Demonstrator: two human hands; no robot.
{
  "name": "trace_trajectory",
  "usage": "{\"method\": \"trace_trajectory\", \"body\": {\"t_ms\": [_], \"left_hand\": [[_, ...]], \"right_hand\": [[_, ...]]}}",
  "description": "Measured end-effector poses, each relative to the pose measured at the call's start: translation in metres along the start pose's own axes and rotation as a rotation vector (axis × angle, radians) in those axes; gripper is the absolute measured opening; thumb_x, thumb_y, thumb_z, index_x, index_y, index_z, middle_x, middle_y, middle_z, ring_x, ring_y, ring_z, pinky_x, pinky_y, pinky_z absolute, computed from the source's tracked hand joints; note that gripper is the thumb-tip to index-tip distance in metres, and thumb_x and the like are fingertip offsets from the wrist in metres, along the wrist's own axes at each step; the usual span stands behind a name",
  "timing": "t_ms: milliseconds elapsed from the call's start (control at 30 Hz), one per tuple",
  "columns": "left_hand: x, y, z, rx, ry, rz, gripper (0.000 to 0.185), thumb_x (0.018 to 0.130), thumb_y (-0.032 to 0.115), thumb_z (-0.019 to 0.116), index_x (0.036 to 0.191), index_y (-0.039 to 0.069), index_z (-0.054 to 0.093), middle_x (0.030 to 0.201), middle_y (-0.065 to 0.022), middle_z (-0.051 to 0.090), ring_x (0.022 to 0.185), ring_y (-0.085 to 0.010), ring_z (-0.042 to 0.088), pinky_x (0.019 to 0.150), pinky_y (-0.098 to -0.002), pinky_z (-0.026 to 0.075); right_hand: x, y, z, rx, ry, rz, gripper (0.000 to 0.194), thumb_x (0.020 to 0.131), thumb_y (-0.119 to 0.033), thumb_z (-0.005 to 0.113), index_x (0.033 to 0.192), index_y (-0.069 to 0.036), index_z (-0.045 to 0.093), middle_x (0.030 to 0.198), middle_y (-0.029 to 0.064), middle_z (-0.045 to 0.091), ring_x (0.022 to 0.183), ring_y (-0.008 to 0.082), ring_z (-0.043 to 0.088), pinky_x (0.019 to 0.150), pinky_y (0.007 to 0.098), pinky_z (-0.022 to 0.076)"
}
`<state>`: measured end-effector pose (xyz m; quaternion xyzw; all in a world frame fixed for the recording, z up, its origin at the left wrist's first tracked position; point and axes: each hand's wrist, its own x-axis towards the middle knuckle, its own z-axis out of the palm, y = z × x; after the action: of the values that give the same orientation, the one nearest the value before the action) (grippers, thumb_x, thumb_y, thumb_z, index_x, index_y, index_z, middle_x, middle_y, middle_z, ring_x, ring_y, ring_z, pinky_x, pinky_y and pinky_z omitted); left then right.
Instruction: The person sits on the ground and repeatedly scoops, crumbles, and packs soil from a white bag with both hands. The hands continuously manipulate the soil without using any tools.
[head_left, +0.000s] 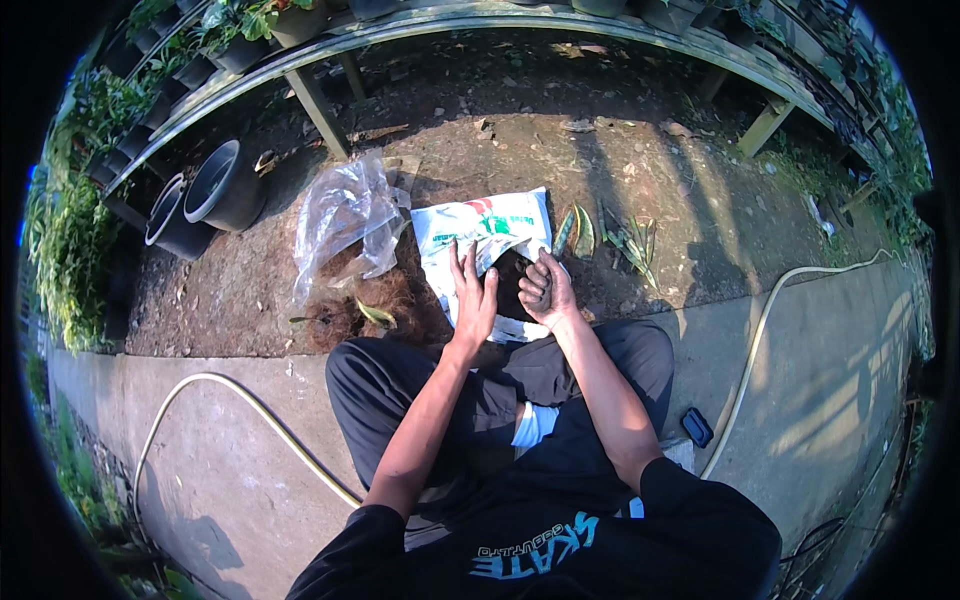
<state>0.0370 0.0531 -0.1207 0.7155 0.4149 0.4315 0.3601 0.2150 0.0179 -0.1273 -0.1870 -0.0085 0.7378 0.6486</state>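
Observation:
A white plastic sack (480, 217) with green and red print lies before my crossed legs, with dark soil (508, 289) showing in its mouth. On the sack's near left part rests my left hand (474, 294), its fingers spread and dirty. My right hand (546, 289), soiled too, is curled into a fist over the right edge of the opening; whether anything is inside the fist is hidden. Left of the sack are a crumpled clear plastic bag (349, 217) and brown fibre (397, 300) with a cut variegated leaf (376, 313) on it. More cut leaves (583, 232) lie to the right.
Two black plastic pots (225, 187) lean at the left. A raised bench (525, 16) with potted plants curves across the far side. A pale hose (757, 352) runs over the concrete at the right and left. A small dark blue object (697, 427) lies by my right knee.

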Motion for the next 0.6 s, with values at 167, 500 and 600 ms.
{"method": "trace_trajectory", "body": {"t_ms": [167,500,600], "left_hand": [[0.000,0.002,-0.001,0.002,0.000,0.004,0.067,0.113,0.041,0.048,0.165,0.001,0.031,0.175,-0.0264,0.005,0.159,-0.0509,0.021,0.125,-0.0580,0.032],[0.001,-0.001,0.001,0.026,-0.011,0.044,0.075,0.109,0.038,0.058,0.167,0.004,0.026,0.174,-0.0276,0.005,0.159,-0.0505,0.021,0.126,-0.0582,0.031],[0.001,0.002,0.001,0.019,-0.041,0.073,0.091,0.100,0.038,0.071,0.169,0.008,0.021,0.174,-0.0277,0.004,0.158,-0.0505,0.022,0.126,-0.0583,0.032]], "right_hand": [[0.002,0.005,0.002,-0.135,0.134,-0.069,0.044,0.111,-0.040,0.058,0.075,-0.016,0.049,0.061,-0.0030,0.037,0.052,0.0134,0.039,0.047,0.0286,0.0332],[0.004,0.008,0.012,-0.115,0.037,-0.235,0.051,0.109,-0.041,0.059,0.140,-0.001,0.063,0.125,0.0141,0.073,0.118,0.0287,0.069,0.105,0.0440,0.0568],[0.005,0.004,0.006,-0.076,0.116,-0.162,0.037,0.108,-0.044,0.061,0.117,-0.009,0.067,0.109,0.0106,0.073,0.099,0.0282,0.072,0.089,0.0450,0.0623]]}}
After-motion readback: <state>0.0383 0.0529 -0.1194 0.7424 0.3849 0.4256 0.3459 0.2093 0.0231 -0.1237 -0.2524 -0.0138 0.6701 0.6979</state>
